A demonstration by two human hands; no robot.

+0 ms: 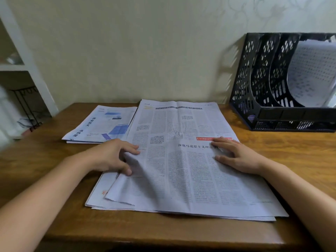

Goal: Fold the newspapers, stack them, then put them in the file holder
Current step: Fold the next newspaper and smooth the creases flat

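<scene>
A large newspaper (181, 160) lies spread flat in the middle of the wooden table, on top of other sheets. My left hand (112, 155) pinches its left edge, which is lifted and curled slightly. My right hand (234, 155) rests flat on the right half of the page, fingers spread, pressing it down. A smaller folded newspaper (103, 124) with blue pictures lies to the left, behind my left hand. The black mesh file holder (258, 88) stands at the back right against the wall, with a curled newspaper (309, 73) in its rightmost slot.
The wooden table (45, 160) meets a pale wall at the back. A white shelf unit (27, 66) and a thin black wire rack (25, 106) stand beyond the table's left side. Bare wood shows at the left and at the front edge.
</scene>
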